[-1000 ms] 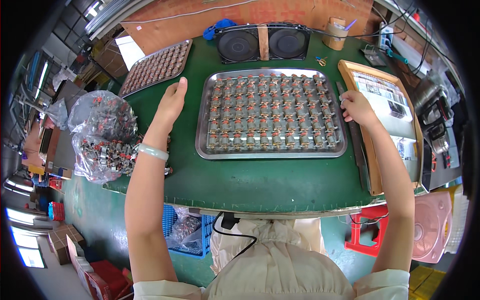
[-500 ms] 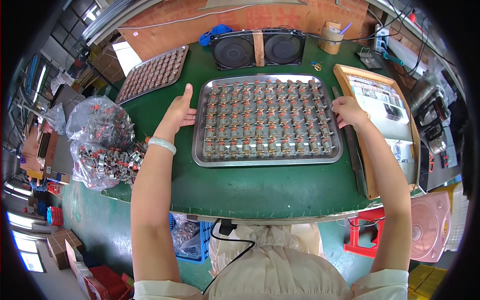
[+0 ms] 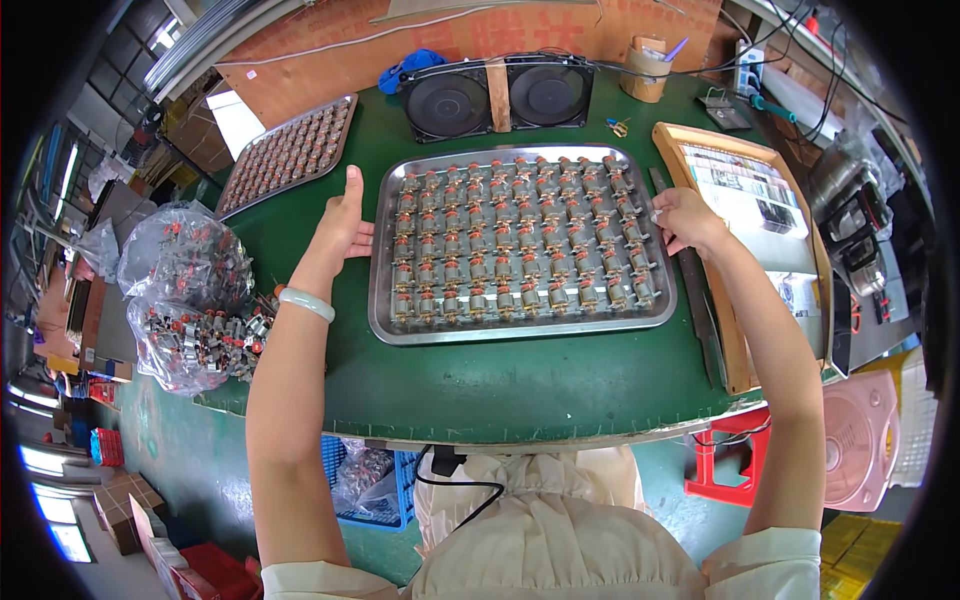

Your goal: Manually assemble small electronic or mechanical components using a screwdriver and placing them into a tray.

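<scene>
A shiny rectangular metal tray (image 3: 530, 333) lies in front of me, filled with close rows of small metal motor-like parts (image 3: 525, 240) with reddish tops. My left hand (image 3: 340, 228) is at its left rim, thumb raised and fingers stretched toward the edge; the fingertips meet the rim, and whether they reach under it is hidden. On the opposite side, my right hand (image 3: 690, 220) has its fingers bent at the right rim, with thumb and forefinger close together on the edge.
A second filled tray (image 3: 290, 155) stands at the back left, behind plastic bags of parts (image 3: 190, 290). Two black fans (image 3: 497, 98) stand beyond the tray. To the right lie a dark metal strip (image 3: 697, 310) and a wood-framed board (image 3: 740, 190).
The view has shifted slightly, moving the scene leftward. The tray appears a little larger and nearer to me, with both hands still at its sides.
</scene>
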`<state>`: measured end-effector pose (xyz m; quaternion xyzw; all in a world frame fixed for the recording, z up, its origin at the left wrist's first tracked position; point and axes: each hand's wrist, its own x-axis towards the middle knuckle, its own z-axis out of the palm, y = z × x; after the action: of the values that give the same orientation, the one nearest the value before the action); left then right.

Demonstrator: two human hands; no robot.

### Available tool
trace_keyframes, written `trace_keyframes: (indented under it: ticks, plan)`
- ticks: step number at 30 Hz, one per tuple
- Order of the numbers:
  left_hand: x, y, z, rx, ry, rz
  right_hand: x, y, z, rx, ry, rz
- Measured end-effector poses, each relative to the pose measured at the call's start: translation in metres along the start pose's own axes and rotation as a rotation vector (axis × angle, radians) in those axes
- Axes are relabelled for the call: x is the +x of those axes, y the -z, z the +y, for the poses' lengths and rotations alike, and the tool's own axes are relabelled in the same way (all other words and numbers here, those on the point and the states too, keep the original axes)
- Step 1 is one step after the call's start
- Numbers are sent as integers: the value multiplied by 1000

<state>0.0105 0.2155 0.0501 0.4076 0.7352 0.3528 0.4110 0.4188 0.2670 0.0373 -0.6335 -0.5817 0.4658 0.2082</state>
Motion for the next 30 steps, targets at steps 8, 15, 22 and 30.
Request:
trace_keyframes:
  ticks: [8, 15, 22, 30]
  plan:
    - [-33, 5, 1, 6, 0, -7, -29, 6, 4, 3, 21, -17]
    - [-65, 4, -14, 1, 28, -61, -57, 2, 17, -27, -29, -100]
    - [-74, 5, -26, 5, -12, -71, -66, -1, 22, -49, 16, -64]
    - [-120, 22, -31, 292, -219, 132, -89, 13, 13, -267, 157, 109]
